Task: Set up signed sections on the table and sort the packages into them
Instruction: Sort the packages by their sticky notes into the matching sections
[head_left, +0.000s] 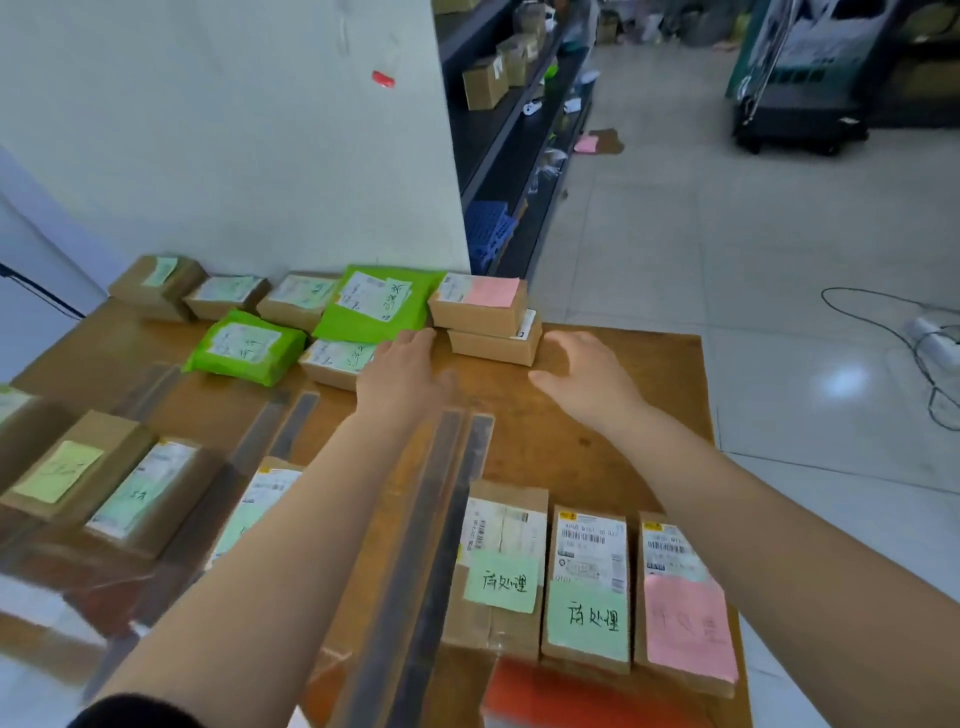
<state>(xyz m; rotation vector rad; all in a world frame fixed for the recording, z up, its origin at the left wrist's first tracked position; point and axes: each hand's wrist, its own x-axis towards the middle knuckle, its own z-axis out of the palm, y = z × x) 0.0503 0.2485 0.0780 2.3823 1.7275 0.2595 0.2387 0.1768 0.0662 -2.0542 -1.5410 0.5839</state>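
Wooden table fills the lower view, set against a white wall; dark shelving with small cartons runs back on the right over a pale tiled floor. Long dark strips lie lengthwise on the tabletop, dividing it into sections. Far edge: row of brown boxes with pale green notes, a large green mailer bag partly over them, a smaller green mailer in front. Far right section: two brown boxes stacked, the top one carrying a pink note, the lower one offset slightly toward the viewer. Near right section: three boxes side by side, two with green handwritten notes, one with a pink note. Left sections hold more noted boxes, blurred. Left hand is extended, fingers straight, tips just beside the stack's left side; contact unclear. Right hand is open, fingers relaxed and spread, near the stack's right side, holding nothing. Both forearms bare, a dark sleeve at the left elbow.
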